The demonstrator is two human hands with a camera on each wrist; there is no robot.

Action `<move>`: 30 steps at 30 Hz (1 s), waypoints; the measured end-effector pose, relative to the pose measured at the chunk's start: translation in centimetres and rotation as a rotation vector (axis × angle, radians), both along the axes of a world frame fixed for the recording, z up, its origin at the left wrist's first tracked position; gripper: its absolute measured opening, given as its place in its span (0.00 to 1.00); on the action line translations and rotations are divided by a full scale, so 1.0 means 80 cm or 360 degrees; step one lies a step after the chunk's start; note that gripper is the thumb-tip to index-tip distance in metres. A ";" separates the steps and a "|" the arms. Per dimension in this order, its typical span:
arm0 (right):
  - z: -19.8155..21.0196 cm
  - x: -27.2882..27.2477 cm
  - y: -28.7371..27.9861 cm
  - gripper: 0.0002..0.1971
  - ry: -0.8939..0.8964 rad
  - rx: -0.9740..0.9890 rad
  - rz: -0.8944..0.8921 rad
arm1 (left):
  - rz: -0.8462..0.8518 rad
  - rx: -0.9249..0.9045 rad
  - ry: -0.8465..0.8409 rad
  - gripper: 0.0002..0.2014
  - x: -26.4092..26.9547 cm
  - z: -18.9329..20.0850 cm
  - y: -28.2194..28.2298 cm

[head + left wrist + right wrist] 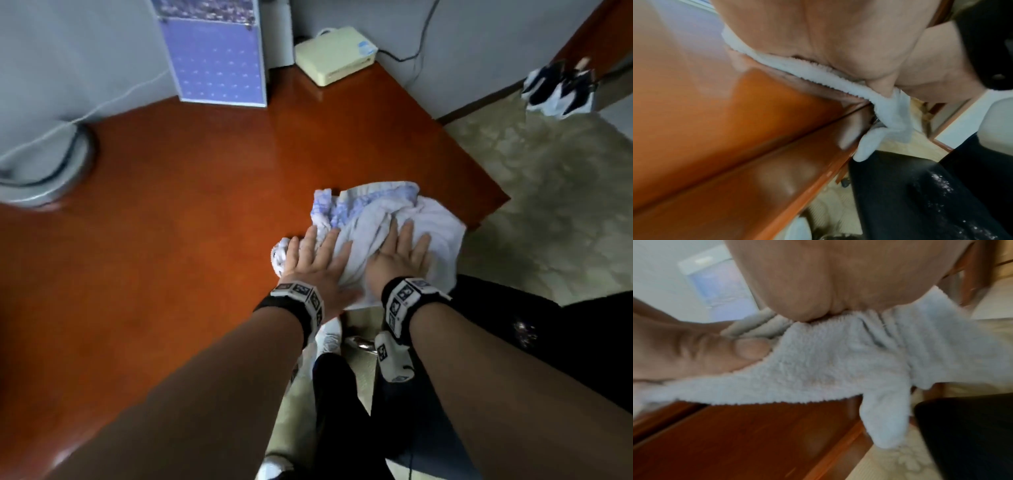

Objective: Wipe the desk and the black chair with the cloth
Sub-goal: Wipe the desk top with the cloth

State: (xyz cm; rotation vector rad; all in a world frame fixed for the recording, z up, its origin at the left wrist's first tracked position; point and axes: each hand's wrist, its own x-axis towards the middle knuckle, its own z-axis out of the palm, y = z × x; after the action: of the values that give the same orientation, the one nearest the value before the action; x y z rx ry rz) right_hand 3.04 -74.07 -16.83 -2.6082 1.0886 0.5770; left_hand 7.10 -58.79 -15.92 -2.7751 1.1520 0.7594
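White terry cloth (387, 233), with a blue-patterned patch at its far side, is lying bunched on the near right corner of the reddish-brown desk (178, 205), and both hands are lying flat on top of it. In the head view the left hand (315, 263) is pressing the cloth's left part with its fingers (330, 243) stretched straight and slightly spread, gripping nothing. The right hand (399, 260) is pressing just beside it, fingers likewise extended and fanned over the fabric. The left wrist view is showing the palm (828, 40) bearing down on the cloth's edge (818, 73) against the polished wood (715, 113); a flap is hanging over the desk's front edge. The right wrist view is showing the heel of the right palm (828, 280) sinking into the pile (838, 361), with the left thumb (731, 352) resting flat on the fabric nearby. Below the desk's edge, the black chair (548, 335) is standing at the person's right, close beside the dangling cloth, on pale patterned flooring (548, 205).
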 end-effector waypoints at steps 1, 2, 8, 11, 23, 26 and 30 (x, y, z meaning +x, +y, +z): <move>0.003 0.000 0.041 0.36 0.0035 0.0022 0.0070 | 0.0074 0.0008 -0.0003 0.47 -0.012 0.000 0.041; 0.006 -0.001 0.080 0.36 0.0065 0.0040 0.0143 | 0.0152 0.0022 -0.0004 0.46 -0.020 -0.002 0.081; 0.026 0.015 0.275 0.40 0.0198 0.0249 0.0772 | 0.0828 0.0124 0.0080 0.43 -0.052 0.015 0.306; 0.029 0.031 0.361 0.40 0.0225 0.0346 0.1138 | 0.1145 0.0216 0.0158 0.42 -0.061 0.028 0.385; 0.069 0.178 0.368 0.18 -0.0260 0.1466 0.1134 | 0.1526 0.0158 -0.0002 0.53 -0.009 0.008 0.364; 0.075 0.260 0.291 0.12 -0.0498 0.1628 0.0238 | 0.1464 0.0209 0.0004 0.52 0.042 0.011 0.324; 0.082 0.350 0.186 0.18 -0.0648 0.1432 -0.0056 | 0.1430 0.0311 0.0087 0.50 0.123 0.014 0.256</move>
State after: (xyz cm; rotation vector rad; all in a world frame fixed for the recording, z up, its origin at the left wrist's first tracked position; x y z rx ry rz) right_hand 31.07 -59.20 -10.29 -1.7945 0.5472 0.3717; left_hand 16.94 -38.31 -14.79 -3.0234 -0.2458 0.9101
